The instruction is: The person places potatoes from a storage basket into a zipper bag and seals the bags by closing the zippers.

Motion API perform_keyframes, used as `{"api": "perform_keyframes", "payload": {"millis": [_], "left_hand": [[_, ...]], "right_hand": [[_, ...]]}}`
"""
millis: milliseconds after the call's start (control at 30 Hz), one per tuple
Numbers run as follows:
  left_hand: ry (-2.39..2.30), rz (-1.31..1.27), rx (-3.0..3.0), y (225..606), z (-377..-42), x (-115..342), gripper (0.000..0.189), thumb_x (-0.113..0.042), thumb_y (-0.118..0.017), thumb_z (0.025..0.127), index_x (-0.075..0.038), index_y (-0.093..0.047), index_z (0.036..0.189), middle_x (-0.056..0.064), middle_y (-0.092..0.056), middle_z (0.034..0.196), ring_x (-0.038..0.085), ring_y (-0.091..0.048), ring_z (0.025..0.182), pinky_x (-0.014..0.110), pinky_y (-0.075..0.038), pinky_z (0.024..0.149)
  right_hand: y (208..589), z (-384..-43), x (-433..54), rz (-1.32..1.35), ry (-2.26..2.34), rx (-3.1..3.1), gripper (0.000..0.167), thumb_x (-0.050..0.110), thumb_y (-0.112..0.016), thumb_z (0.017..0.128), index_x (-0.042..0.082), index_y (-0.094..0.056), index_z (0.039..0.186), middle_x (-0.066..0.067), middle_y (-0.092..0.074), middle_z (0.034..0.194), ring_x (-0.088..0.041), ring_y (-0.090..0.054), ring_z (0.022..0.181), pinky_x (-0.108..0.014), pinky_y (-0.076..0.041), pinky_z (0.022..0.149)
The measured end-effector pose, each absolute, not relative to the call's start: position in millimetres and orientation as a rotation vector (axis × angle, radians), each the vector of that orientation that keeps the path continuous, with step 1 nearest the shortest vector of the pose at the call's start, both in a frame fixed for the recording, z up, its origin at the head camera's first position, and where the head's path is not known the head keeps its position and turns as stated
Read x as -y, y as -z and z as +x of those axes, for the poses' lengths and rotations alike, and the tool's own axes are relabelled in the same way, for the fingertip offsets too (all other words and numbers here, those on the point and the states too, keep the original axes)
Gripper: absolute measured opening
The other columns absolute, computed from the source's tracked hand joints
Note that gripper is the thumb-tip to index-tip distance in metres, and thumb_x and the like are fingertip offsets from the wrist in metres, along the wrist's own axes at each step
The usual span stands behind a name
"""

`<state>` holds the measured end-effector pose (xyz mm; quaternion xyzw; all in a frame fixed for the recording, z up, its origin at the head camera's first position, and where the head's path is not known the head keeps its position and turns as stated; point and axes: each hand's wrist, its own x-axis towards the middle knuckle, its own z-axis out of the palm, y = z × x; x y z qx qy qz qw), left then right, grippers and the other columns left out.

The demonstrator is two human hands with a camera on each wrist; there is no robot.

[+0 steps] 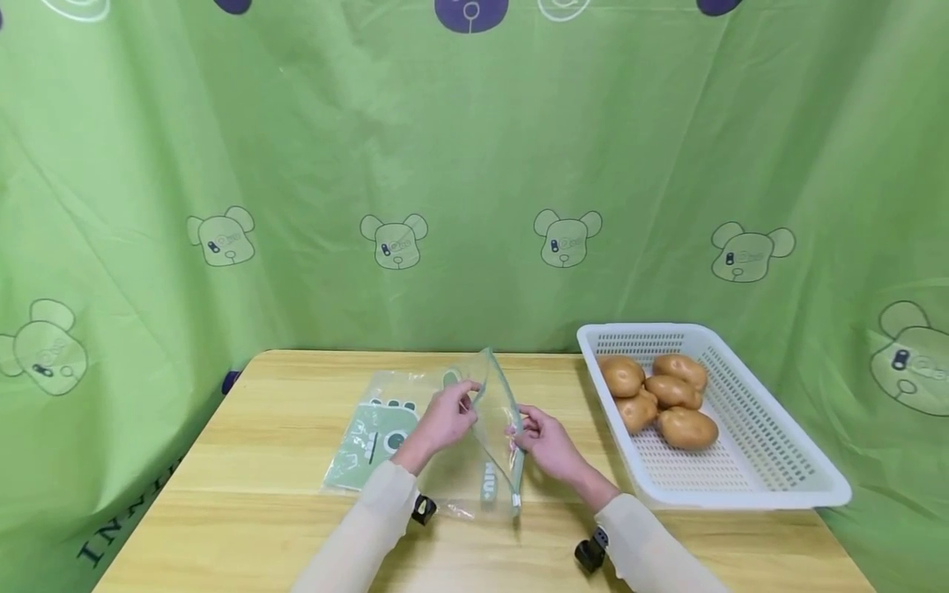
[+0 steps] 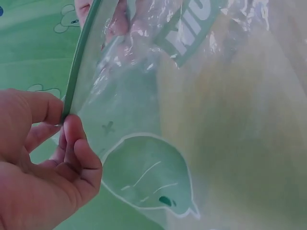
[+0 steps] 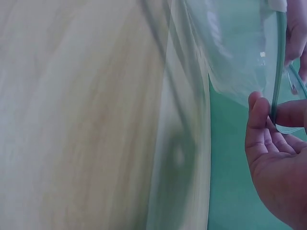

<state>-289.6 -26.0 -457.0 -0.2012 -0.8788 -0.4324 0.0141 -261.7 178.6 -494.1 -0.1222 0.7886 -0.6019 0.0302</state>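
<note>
A clear zip bag (image 1: 493, 424) with a green zip edge is held up over the table, its mouth spread into a gap. My left hand (image 1: 448, 414) pinches one side of the zip edge between thumb and fingers, as the left wrist view shows with the hand (image 2: 45, 153) at the green strip. On the other side, my right hand (image 1: 549, 445) pinches the opposite zip edge; in the right wrist view its thumb and fingers (image 3: 259, 115) close on the strip. A white slider sits at the near end of the zip.
Flat on the wooden table (image 1: 245, 461), left of my hands, lies another green-printed zip bag (image 1: 356, 461). At the right stands a white perforated basket (image 1: 771, 428) with several brown potatoes (image 1: 685, 428) in it. A green curtain (image 1: 474, 165) hangs behind the table.
</note>
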Motion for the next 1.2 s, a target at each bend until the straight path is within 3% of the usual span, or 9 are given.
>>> {"api": "perform_keyframes", "payload": {"millis": [233,500,700,933,1200], "left_hand": [[1.092,-0.620,2.674,452,-280,28,0.039,0.001,-0.056,0.084,-0.008,-0.061,0.122,0.007,-0.054,0.096,0.016,-0.053,0.078,0.025,-0.048,0.066],[0.958,-0.562,2.680,459,-272,31,0.041,-0.004,-0.049,0.094,-0.014,-0.051,0.133,0.011,-0.061,0.104,0.017,-0.056,0.074,0.024,-0.048,0.059],[1.010,-0.633,2.633,462,-273,35,0.042,-0.003,-0.050,0.094,-0.008,-0.048,0.136,0.012,-0.065,0.102,0.016,-0.056,0.075,0.027,-0.050,0.066],[1.177,-0.554,2.641,454,-268,41,0.039,-0.007,-0.048,0.096,-0.010,-0.051,0.135,0.009,-0.059,0.092,0.013,-0.047,0.064,0.025,-0.045,0.053],[1.174,-0.419,2.509,450,-266,50,0.031,-0.008,-0.049,0.097,-0.008,-0.062,0.124,0.001,-0.052,0.075,0.013,-0.043,0.062,0.025,-0.041,0.052]], "right_hand": [[493,-265,-178,-0.289,1.941,-2.410,0.044,-0.011,-0.055,0.088,-0.013,-0.043,0.129,-0.021,-0.057,0.092,-0.024,-0.063,0.076,-0.029,-0.055,0.069],[494,-269,-178,-0.252,1.963,-2.396,0.035,-0.007,-0.054,0.091,-0.013,-0.048,0.124,-0.017,-0.057,0.088,-0.020,-0.061,0.069,-0.025,-0.052,0.058],[495,-272,-178,-0.251,1.922,-2.462,0.032,-0.003,-0.056,0.091,-0.012,-0.051,0.122,-0.016,-0.059,0.086,-0.017,-0.057,0.063,-0.029,-0.052,0.054],[493,-272,-179,-0.192,1.913,-2.559,0.021,0.000,-0.054,0.093,-0.010,-0.058,0.111,-0.012,-0.059,0.080,-0.013,-0.054,0.057,-0.028,-0.050,0.051],[493,-273,-179,-0.130,1.928,-2.577,0.018,0.003,-0.054,0.094,-0.009,-0.061,0.106,-0.010,-0.057,0.072,-0.014,-0.051,0.053,-0.028,-0.049,0.049]]}}
